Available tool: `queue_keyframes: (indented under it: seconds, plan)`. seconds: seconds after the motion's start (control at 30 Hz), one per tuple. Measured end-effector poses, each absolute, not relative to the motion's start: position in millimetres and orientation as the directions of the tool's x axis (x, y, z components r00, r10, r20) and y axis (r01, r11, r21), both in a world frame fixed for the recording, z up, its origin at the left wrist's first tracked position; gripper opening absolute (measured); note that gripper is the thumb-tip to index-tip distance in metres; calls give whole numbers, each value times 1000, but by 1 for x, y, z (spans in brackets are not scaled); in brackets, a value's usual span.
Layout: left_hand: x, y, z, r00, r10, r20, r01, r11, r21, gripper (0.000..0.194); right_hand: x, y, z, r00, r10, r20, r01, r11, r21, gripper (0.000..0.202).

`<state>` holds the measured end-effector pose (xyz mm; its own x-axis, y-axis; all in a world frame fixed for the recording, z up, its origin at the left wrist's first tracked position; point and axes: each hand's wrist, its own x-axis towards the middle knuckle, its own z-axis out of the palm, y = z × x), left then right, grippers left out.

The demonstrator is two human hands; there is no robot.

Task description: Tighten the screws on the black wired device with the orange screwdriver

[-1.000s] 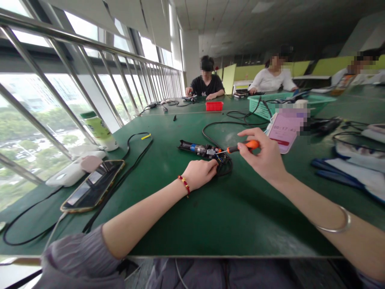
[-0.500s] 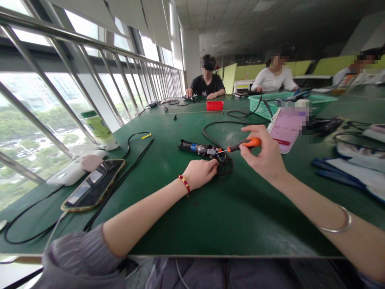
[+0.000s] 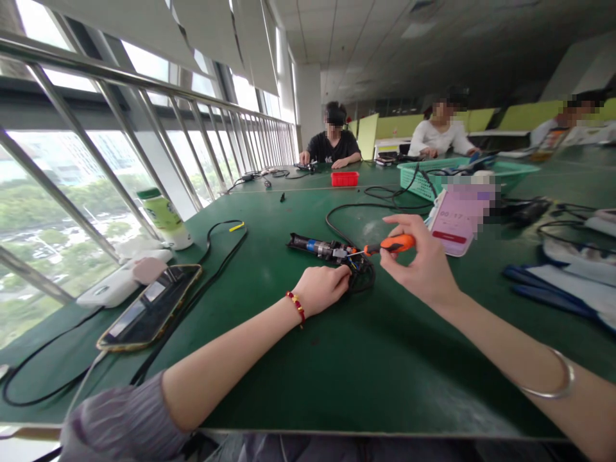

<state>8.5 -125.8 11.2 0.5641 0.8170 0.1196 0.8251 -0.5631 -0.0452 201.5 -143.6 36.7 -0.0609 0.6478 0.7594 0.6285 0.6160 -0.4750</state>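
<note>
My right hand (image 3: pixel 423 266) is closed on a screwdriver (image 3: pixel 392 244) with an orange and black handle, thumb and fingertips pinching it. Its thin shaft points left, with the tip at the opened end of a slim black device (image 3: pixel 315 248). The device lies on the green table and has a blue band, a grey metal part and exposed thin wires. My left hand (image 3: pixel 323 290), wearing a red bracelet, rests on the table with curled fingers closed on the device's wired end. Those fingertips are partly hidden. A black cord (image 3: pixel 368 276) loops beside them.
At left lie a phone (image 3: pixel 151 308), a white power bank (image 3: pixel 108 285) and a green-topped cup (image 3: pixel 166 218). A lit phone (image 3: pixel 455 221) leans near a green basket (image 3: pixel 409 179). Gloves (image 3: pixel 563 282) lie right. Beyond a red box (image 3: pixel 345 179), people sit working.
The whole view has tilted up a little, so things sit lower in it. My right hand's fingers have shifted slightly on the screwdriver; the tip stays at the device.
</note>
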Motion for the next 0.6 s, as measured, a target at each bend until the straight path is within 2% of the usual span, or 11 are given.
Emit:
queue_keyframes:
  seconds: [0.07,0.17,0.27,0.43,0.6]
  plan:
    - [8,-125,11,562,819,117,827,-561,-42,31,201,-143,36,-60,669,741,639,596,-486,39]
    - [8,-125,12,554,827,100,832,-553,-39,32,201,-143,36,-52,745,665,654,528,-541,25]
    - [8,-125,12,546,833,90,838,-545,-34,32,200,-144,36,-72,750,657,625,547,-557,20]
    - [8,-125,11,546,831,102,837,-545,-41,32,199,-143,33,-39,668,743,581,620,-527,37]
    - [8,-125,12,542,835,94,840,-540,-48,32,200,-142,32,-50,784,619,578,528,-622,21]
